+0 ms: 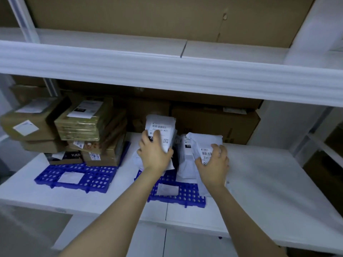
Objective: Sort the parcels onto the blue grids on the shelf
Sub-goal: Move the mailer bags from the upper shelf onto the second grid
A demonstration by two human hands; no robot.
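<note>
Two white plastic mailer parcels stand on the middle blue grid on the white shelf. My left hand grips the taller left parcel around its lower part, over the printed label. My right hand rests with curled fingers on the front of the right parcel, covering part of its barcode label. A second blue grid lies to the left and carries a stack of brown cardboard parcels.
A white paper tag lies on each grid's front. Large cardboard boxes stand behind the mailers at the shelf's back. The upper shelf's padded edge hangs just above. More brown boxes sit at the far left.
</note>
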